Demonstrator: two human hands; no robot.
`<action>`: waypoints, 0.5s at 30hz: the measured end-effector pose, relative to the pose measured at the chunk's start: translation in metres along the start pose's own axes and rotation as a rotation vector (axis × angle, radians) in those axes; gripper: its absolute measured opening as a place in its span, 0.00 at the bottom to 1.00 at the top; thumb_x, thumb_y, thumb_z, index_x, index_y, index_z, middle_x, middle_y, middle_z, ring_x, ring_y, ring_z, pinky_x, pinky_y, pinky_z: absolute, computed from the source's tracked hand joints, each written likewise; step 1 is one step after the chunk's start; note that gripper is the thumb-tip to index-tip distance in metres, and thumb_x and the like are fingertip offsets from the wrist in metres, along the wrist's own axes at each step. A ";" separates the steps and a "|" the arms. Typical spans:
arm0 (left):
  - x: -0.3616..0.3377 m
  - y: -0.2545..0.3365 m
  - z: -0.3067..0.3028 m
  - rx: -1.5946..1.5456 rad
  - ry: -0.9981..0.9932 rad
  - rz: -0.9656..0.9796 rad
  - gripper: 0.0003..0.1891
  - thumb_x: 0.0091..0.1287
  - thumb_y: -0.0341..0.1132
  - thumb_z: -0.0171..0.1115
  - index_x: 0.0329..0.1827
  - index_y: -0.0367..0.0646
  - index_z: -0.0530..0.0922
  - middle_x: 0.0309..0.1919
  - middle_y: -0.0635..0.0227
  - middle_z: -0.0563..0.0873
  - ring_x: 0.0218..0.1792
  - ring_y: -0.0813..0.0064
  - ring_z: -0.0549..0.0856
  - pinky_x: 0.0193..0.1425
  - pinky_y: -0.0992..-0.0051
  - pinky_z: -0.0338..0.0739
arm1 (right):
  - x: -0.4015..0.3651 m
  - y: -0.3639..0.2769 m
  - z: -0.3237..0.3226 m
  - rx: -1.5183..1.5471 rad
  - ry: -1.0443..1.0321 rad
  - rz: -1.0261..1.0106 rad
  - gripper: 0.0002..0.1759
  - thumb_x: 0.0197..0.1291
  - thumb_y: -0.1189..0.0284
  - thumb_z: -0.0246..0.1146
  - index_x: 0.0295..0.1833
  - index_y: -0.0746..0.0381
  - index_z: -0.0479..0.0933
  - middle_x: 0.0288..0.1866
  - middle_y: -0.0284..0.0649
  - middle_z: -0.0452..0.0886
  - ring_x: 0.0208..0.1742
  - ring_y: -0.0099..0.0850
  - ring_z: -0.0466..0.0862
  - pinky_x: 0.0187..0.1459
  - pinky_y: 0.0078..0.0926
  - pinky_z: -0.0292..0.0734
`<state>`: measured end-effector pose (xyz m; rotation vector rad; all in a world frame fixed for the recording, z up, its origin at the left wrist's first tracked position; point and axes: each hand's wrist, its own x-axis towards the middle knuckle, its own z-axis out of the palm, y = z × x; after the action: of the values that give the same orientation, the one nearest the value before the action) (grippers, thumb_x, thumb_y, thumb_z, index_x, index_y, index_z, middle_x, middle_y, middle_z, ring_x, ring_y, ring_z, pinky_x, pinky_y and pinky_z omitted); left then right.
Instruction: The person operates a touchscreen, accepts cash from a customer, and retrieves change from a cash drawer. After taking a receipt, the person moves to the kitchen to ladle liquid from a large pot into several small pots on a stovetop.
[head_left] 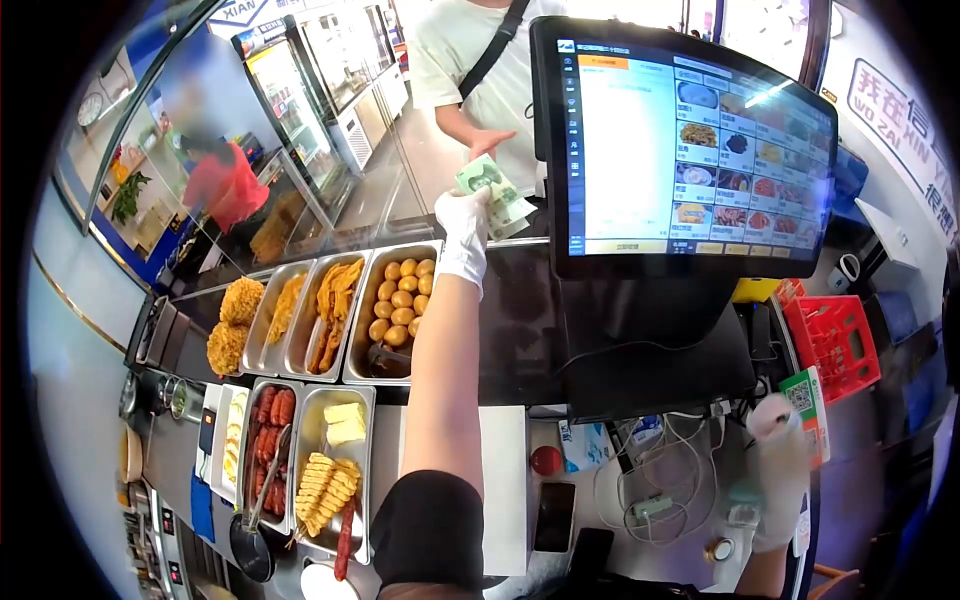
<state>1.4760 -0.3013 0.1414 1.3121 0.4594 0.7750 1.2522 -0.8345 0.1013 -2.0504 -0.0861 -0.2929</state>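
Fingers of the gloved left hand (462,228) are found closed on several green banknotes (480,173), gripped at the near edge, which leaves most of the paper fanned out and exposed. The arm reaches past the brown eggs (403,299), presumably to bring the notes level with the person opposite, whose bare hand (488,141) is just beyond them; whether it touches them cannot be confirmed. The right hand (782,480), also gloved, is blurred beside a QR card (800,395); the state of its fingers cannot be determined. The monitor (690,150) is turned toward the wearer, evidently for reading from the working side. Cooked food is sorted into separate trays along the counter (520,345), likely for quick selection. Tongs (268,478) lean among the sausages (270,440) with their handles projecting, a placement judged convenient for grasping.
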 end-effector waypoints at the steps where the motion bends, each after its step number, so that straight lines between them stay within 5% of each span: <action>1: 0.004 0.001 0.000 0.008 0.003 -0.031 0.11 0.56 0.24 0.71 0.40 0.27 0.82 0.32 0.60 0.87 0.29 0.70 0.86 0.33 0.71 0.82 | -0.012 -0.013 0.002 0.183 0.001 0.091 0.11 0.71 0.74 0.52 0.51 0.70 0.73 0.46 0.38 0.77 0.48 0.25 0.76 0.51 0.23 0.73; 2: 0.006 0.002 0.000 0.020 0.004 -0.064 0.11 0.56 0.24 0.71 0.39 0.27 0.82 0.32 0.59 0.87 0.29 0.69 0.86 0.33 0.71 0.82 | -0.025 -0.030 0.004 0.366 0.003 0.186 0.11 0.70 0.74 0.52 0.50 0.70 0.73 0.45 0.38 0.77 0.47 0.25 0.76 0.51 0.23 0.73; 4: 0.018 -0.006 0.000 -0.002 0.004 -0.091 0.11 0.56 0.24 0.71 0.39 0.27 0.82 0.32 0.59 0.87 0.29 0.68 0.86 0.32 0.70 0.82 | -0.038 -0.064 0.010 -0.296 -0.108 0.136 0.17 0.62 0.70 0.58 0.55 0.65 0.70 0.44 0.50 0.80 0.48 0.47 0.81 0.48 0.39 0.74; 8: 0.035 -0.019 0.001 0.004 0.003 -0.053 0.11 0.54 0.24 0.72 0.37 0.27 0.82 0.32 0.58 0.87 0.27 0.67 0.86 0.30 0.70 0.81 | -0.058 -0.038 0.010 0.747 -0.029 0.479 0.17 0.59 0.70 0.61 0.52 0.66 0.72 0.40 0.48 0.80 0.43 0.46 0.81 0.45 0.37 0.75; 9: 0.035 -0.020 0.001 0.038 0.008 -0.003 0.11 0.53 0.25 0.72 0.37 0.27 0.82 0.32 0.58 0.87 0.27 0.68 0.85 0.29 0.70 0.80 | -0.062 -0.037 0.008 0.898 -0.078 0.440 0.24 0.60 0.69 0.63 0.57 0.73 0.71 0.46 0.44 0.81 0.48 0.34 0.82 0.54 0.29 0.75; 15: 0.032 -0.032 0.013 -0.038 0.237 0.092 0.14 0.60 0.33 0.69 0.20 0.39 0.74 0.19 0.68 0.78 0.19 0.77 0.74 0.24 0.74 0.70 | -0.081 -0.050 0.023 0.775 -0.204 0.410 0.25 0.57 0.67 0.63 0.56 0.73 0.73 0.48 0.46 0.81 0.51 0.34 0.81 0.58 0.30 0.72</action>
<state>1.5138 -0.2887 0.1175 1.2177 0.5720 1.0179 1.1687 -0.7852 0.1146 -1.2770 0.0874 0.1904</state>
